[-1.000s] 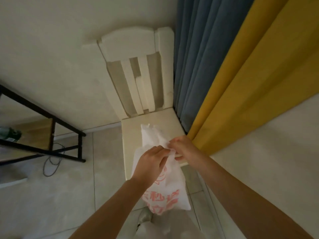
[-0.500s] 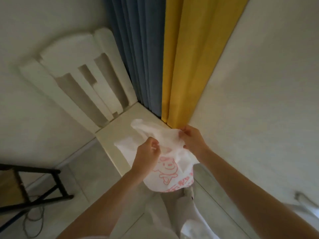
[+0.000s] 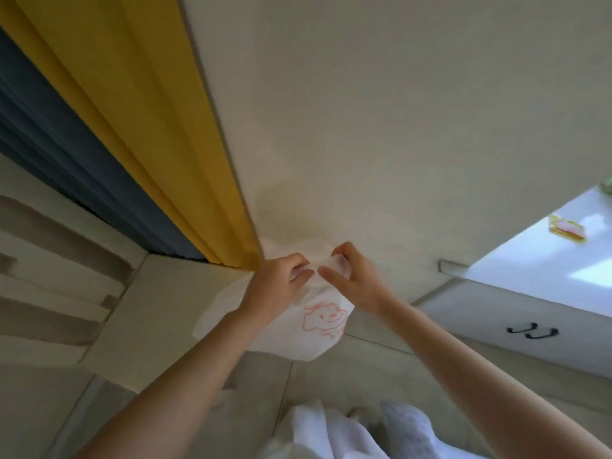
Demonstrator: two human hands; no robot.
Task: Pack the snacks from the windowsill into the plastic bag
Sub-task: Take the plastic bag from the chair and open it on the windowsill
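Observation:
A white plastic bag [image 3: 298, 332] with a red cartoon print hangs in front of me, crumpled at its top. My left hand [image 3: 278, 286] grips the bag's top edge on the left. My right hand [image 3: 351, 276] pinches the top edge on the right, close beside the left. On the bright white windowsill [image 3: 536, 260] at the right lies a yellow and pink snack packet [image 3: 567, 228]. A greenish item [image 3: 606, 186] shows at the sill's far end, cut off by the frame edge.
A yellow curtain [image 3: 149, 111] and a blue curtain [image 3: 49, 134] hang at the left. A cream wooden chair [image 3: 139, 313] stands below them. White cabinet doors with black handles [image 3: 530, 332] sit under the sill. Tiled floor lies below.
My view has swung to the right, so the chair slid left and the windowsill with its snack came into sight. Both hands kept hold of the bag's top and moved with it.

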